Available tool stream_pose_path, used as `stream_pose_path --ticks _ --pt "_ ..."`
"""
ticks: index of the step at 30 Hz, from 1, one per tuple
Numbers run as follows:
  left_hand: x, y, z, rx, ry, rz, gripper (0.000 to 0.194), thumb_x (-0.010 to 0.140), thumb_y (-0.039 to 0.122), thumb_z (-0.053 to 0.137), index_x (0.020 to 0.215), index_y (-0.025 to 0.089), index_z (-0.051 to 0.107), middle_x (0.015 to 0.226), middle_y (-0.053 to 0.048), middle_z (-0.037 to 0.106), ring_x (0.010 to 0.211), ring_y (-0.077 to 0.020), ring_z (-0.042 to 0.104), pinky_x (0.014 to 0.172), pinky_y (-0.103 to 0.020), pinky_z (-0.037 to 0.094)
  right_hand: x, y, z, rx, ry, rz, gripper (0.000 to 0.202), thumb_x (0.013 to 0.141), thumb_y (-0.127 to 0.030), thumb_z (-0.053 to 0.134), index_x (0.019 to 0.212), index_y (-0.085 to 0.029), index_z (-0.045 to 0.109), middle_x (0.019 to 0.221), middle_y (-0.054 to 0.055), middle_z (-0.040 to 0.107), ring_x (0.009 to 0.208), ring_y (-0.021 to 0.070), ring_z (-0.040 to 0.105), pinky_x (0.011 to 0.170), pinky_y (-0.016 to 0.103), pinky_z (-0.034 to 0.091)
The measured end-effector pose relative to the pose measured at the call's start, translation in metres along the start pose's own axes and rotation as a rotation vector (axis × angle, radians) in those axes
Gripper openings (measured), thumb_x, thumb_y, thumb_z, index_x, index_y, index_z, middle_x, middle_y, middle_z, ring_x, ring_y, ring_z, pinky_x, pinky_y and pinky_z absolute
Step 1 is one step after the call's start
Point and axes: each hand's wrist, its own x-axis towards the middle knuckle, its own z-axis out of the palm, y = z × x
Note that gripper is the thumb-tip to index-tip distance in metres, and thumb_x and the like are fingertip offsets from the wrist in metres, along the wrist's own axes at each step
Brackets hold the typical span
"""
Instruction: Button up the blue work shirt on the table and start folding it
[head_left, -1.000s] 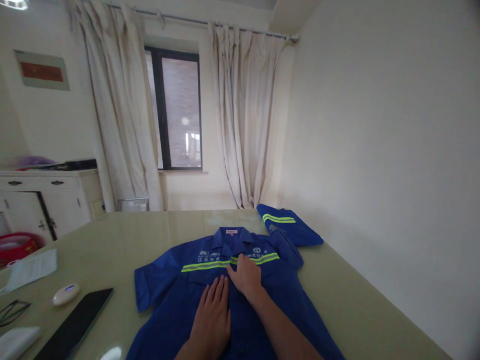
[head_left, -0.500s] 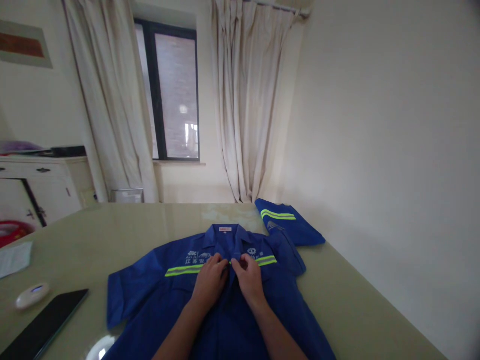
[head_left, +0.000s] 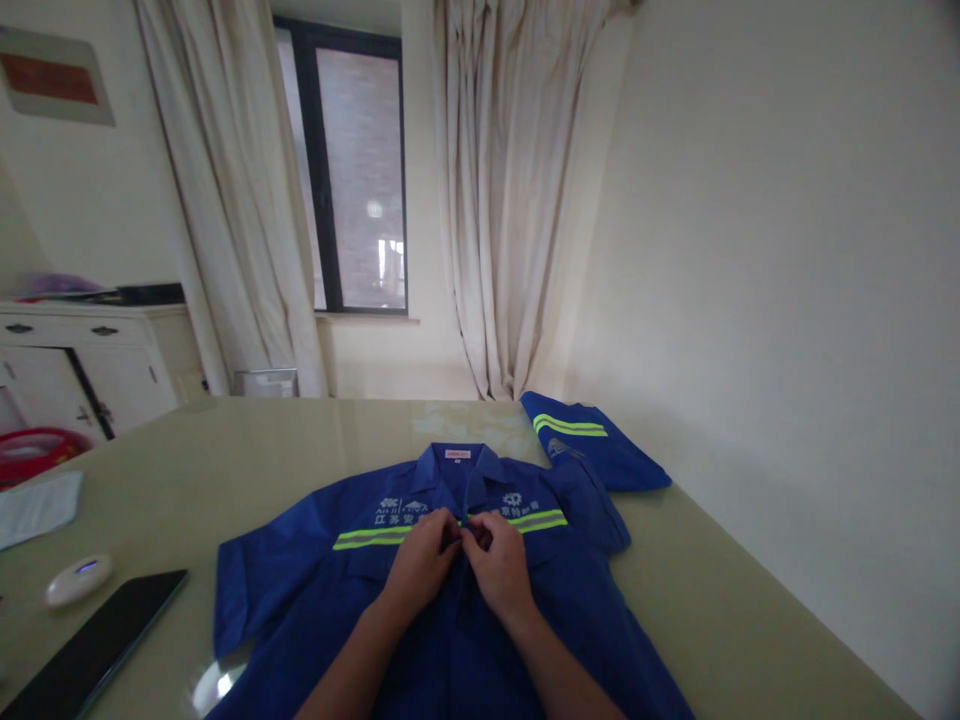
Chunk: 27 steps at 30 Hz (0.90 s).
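A blue short-sleeved work shirt (head_left: 300, 560) lies spread on the table with its collar pointing away from me. A yellow-green reflective stripe crosses its chest, below white printed lettering and logos. My left hand (head_left: 426, 562) and my right hand (head_left: 501, 562) meet at the front placket, level with the stripe. Both pinch the shirt's front edges between thumb and fingers, the fingertips almost touching. Whatever small fastening lies between the fingertips is hidden.
Behind the shirt's right sleeve lies a folded blue garment (head_left: 592, 440) with a similar stripe. A black tablet-like slab (head_left: 97, 640), a white oval device (head_left: 79, 581) and a paper sheet (head_left: 41, 508) are on the table (head_left: 255, 450) at left. A wall (head_left: 787, 350) borders the right side.
The view has shifted slightly, so everything sits a little further right. Both hands stay at the placket, with only a small change in the fingers' pinch.
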Motion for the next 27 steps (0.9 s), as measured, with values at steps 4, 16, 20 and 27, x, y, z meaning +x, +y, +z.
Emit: stream_pose_path --ticks 4,16,20,27 --pt "-0.002 -0.003 -0.001 -0.152 -0.006 0.067 0.016 0.084 0.01 0.052 0.091 0.024 0.056 0.088 -0.001 0.068 0.083 -0.0197 0.064 0.076 -0.03 0.046 -0.001 0.001 -0.001 -0.013 0.004 -0.005 0.014 0.081 -0.02 0.06 0.082 -0.02 0.074 0.076 0.004 0.069 0.07 0.02 0.064 0.066 0.027 0.045" --pt "-0.013 0.011 -0.003 0.16 0.081 0.179 0.032 0.097 0.015 0.039 0.117 0.025 0.062 0.11 -0.007 0.067 0.098 -0.0218 0.066 0.087 -0.033 0.05 0.005 -0.002 -0.01 0.241 -0.167 0.056 0.033 0.09 -0.04 0.052 0.072 -0.02 0.07 0.059 0.001 0.066 0.053 0.0165 0.061 0.052 0.024 0.043" --pt "-0.012 0.014 -0.002 0.135 0.092 0.099 0.027 0.098 0.019 0.038 0.103 0.023 0.064 0.102 -0.007 0.067 0.094 -0.0221 0.066 0.084 -0.033 0.05 0.004 0.003 -0.006 0.303 -0.198 0.165 0.039 0.091 -0.047 0.05 0.068 -0.02 0.064 0.05 -0.002 0.058 0.042 0.0158 0.058 0.042 0.023 0.039" --pt "-0.005 0.003 -0.004 -0.133 0.093 0.104 0.022 0.095 0.022 0.044 0.094 0.023 0.066 0.096 -0.006 0.072 0.091 -0.0225 0.068 0.085 -0.035 0.052 0.002 0.007 -0.001 0.328 -0.161 0.139 0.019 0.081 -0.037 0.061 0.08 -0.019 0.067 0.063 -0.001 0.066 0.044 0.0146 0.059 0.042 0.022 0.04"
